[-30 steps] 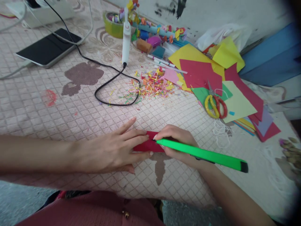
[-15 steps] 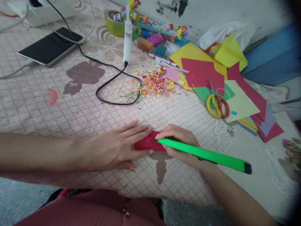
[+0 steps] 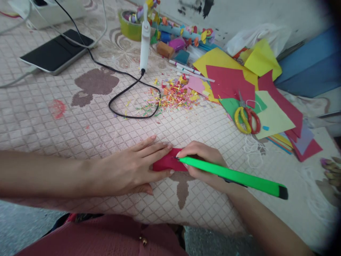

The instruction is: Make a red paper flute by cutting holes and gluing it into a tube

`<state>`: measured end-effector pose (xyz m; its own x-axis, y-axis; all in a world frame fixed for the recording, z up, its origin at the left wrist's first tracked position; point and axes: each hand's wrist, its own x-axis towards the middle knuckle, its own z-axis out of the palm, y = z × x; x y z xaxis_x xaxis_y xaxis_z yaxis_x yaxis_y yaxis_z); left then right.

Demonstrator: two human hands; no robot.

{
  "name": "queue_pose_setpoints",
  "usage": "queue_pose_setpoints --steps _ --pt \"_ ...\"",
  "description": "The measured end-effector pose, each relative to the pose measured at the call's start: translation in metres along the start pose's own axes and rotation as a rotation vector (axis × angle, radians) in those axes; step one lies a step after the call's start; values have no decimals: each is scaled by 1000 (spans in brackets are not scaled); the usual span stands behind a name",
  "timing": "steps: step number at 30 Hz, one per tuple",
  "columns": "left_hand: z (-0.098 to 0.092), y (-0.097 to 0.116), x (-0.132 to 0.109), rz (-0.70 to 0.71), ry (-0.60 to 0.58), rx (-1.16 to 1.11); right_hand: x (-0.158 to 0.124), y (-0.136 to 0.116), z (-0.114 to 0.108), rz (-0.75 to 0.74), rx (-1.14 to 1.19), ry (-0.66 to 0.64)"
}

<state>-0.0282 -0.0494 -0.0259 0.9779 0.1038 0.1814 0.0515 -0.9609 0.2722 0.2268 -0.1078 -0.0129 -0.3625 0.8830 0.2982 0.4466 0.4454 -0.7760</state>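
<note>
Flat on the patterned cloth lies a small piece of red paper. My left hand rests palm down with fingers spread, its fingertips on the left part of the paper. In my right hand is a green utility knife with a black end cap. Its thin dark tip meets the paper near the middle. The fingers of my right hand pinch the knife close to its front end and cover the paper's right end.
Scissors with yellow and red handles lie on coloured paper sheets at the right. Paper scraps, a white glue gun with a looping black cord, and a dark tablet-like device are farther back. White string lies right.
The rear end of the knife has shifted very slightly right and down. My left hand and the red paper look the same.
</note>
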Motion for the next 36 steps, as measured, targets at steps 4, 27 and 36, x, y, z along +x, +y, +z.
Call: queue_pose_setpoints --steps 4,27,36 --pt "0 2 -1 14 27 65 1 1 0 -29 -5 -6" --pt "-10 -18 0 67 -24 -49 1 5 -1 -28 -29 -7" --pt "-7 -13 0 55 -42 11 -1 6 2 -38 -24 31"
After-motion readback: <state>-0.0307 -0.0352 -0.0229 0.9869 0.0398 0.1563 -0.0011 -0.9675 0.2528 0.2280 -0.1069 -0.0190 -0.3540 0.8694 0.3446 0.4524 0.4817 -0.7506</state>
